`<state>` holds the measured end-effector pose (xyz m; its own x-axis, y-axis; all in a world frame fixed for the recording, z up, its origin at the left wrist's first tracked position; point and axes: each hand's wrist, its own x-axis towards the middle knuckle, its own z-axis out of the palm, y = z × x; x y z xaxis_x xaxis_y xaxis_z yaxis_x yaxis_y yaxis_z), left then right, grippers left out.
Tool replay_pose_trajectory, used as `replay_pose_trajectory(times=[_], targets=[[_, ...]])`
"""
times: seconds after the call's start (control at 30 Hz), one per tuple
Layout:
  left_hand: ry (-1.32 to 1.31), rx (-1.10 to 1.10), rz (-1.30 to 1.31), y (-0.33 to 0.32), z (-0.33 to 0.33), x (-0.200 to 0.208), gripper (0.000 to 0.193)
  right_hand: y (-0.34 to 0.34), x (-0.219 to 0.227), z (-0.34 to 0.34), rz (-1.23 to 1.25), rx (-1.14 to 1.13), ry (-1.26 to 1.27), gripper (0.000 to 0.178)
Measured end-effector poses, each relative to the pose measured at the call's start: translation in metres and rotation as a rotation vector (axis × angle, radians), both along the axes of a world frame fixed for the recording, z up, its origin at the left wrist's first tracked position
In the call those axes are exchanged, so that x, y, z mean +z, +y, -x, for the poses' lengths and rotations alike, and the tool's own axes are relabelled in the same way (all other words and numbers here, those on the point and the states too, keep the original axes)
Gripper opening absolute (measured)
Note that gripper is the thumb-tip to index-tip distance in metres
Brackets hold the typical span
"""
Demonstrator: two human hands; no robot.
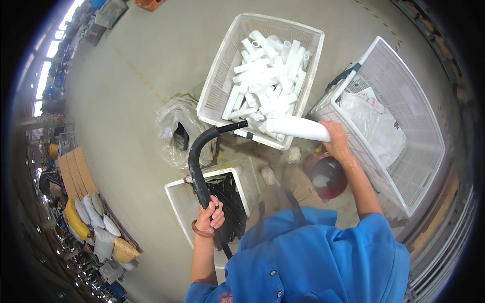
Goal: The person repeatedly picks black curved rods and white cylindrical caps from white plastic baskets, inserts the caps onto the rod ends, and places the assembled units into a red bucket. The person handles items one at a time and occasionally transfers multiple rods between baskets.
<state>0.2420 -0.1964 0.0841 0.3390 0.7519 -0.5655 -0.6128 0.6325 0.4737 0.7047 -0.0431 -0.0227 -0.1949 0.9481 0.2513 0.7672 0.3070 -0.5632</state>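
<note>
- Left hand (210, 214): fingers wrapped around the lower part of a curved black tube (197, 171); a brown bracelet (201, 231) encircles the wrist.
- Curved black tube: rises from the left hand, bends to the right and ends in a narrower section near the closest rim of the upper crate.
- Right hand (336, 137): closed around the right end of a white tube (298, 127), which lies roughly crosswise in the view; its free end points toward the tip of the black tube, a short gap between them.
- Upper white crate (222, 76): perforated walls; contains a loose heap of short white tubes (273, 76) lying in various directions.
- Right-hand white crate (394, 76): stands at an angle beside the right forearm; a printed white plastic bag (376, 126) lies inside.
- Lower-left white crate (247, 184): located beneath the black tube in the view; holds dark, elongated pieces (235, 207), partly obscured.
- Clear plastic bag (169, 136): crumpled on the floor (136, 131), left of the upper crate.
- Dark red bucket (333, 194): below the right hand in the view, whitish material inside.
</note>
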Motion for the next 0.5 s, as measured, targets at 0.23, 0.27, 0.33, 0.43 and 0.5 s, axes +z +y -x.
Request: replay_pose_trajectory(times=[0.23, 0.27, 0.33, 0.43, 0.5], targets=[[-0.157, -0.112, -0.102, -0.036, -0.006, 0.010, 0.021, -0.087, 0.050, -0.025, -0.154, -0.172, -0.053, 0.053], [-0.122, -0.128, -0.107, -0.040, -0.006, 0.009, 0.021, -0.105, 0.057, -0.032, -0.151, -0.217, -0.077, 0.053], [-0.125, -0.178, -0.153, -0.050, -0.005, 0.011, 0.021, -0.145, 0.070, -0.041, -0.136, -0.271, -0.119, 0.052], [-0.148, -0.291, -0.118, -0.066, -0.010, 0.014, 0.018, -0.188, 0.081, -0.048, -0.178, -0.318, -0.174, 0.052], [-0.133, -0.352, -0.113, -0.076, -0.017, 0.016, 0.017, -0.215, 0.085, -0.052, -0.174, -0.336, -0.209, 0.052]])
